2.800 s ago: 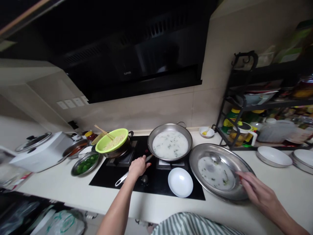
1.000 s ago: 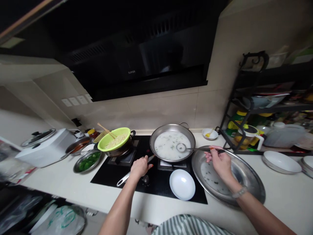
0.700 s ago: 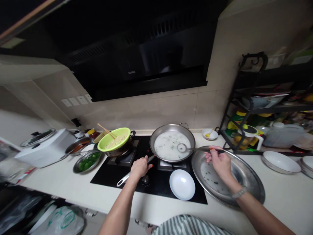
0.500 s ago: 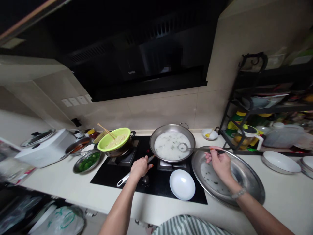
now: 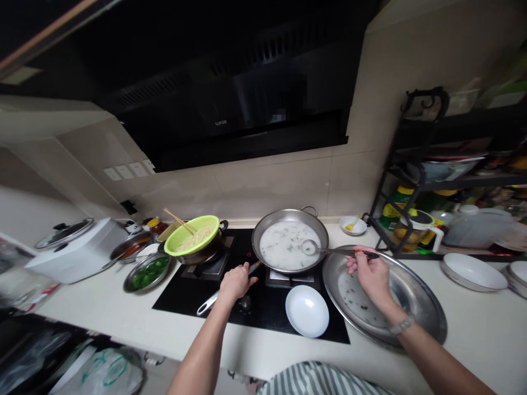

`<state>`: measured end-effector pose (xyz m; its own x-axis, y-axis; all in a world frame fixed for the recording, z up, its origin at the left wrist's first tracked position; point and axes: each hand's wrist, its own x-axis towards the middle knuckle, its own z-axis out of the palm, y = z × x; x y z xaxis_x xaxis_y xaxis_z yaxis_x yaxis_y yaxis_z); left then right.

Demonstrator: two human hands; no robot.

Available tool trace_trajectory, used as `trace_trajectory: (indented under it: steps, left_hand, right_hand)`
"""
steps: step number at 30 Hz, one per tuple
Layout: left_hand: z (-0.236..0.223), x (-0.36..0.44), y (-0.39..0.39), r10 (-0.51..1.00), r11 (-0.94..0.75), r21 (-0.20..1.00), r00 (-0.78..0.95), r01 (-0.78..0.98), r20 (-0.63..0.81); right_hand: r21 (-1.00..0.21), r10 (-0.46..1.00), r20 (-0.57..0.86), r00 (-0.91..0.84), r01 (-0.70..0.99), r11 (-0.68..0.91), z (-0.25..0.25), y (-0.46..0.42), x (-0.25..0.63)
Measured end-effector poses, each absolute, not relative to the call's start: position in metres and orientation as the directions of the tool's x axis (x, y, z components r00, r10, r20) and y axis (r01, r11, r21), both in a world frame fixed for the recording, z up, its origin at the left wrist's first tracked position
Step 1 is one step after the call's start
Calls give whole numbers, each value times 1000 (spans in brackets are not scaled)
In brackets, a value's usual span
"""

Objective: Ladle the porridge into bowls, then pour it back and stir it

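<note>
A steel pan [image 5: 317, 224] of milky white soup with green bits sits on the right burner of the black stove [image 5: 193, 293]. My left hand [image 5: 235, 281] grips the pan's long handle [image 5: 207, 301]. My right hand [image 5: 369, 271] holds a metal ladle [image 5: 309, 248] by its handle, with the bowl dipped at the soup's right side. Below that hand lies a large steel plate [image 5: 428, 312] with soup traces. An empty white bowl [image 5: 307, 311] stands on the stove's front.
On the left burner, a green colander [image 5: 191, 235] with noodles and chopsticks rests on a pot. A steel bowl of greens [image 5: 146, 271] and a white rice cooker [image 5: 69, 250] stand left. White bowls [image 5: 473, 267] and a black rack [image 5: 415, 181] with bottles are right.
Since 2.8 s ago my right hand lifted the ladle off the large plate and dipped it into the soup. Over the last second the ladle drifted slightly right. My left hand stayed on the handle.
</note>
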<state>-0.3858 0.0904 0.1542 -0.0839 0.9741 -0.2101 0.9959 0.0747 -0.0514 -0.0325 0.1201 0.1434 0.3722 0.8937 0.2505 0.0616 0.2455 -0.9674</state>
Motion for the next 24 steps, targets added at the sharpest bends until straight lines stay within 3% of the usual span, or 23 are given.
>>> trace_trajectory:
  steps: [24]
  left_hand:
    - [155, -385, 90, 975, 70, -42, -78, 997, -208]
  right_hand:
    - [-966, 885, 245, 395, 26, 256, 137, 122, -33]
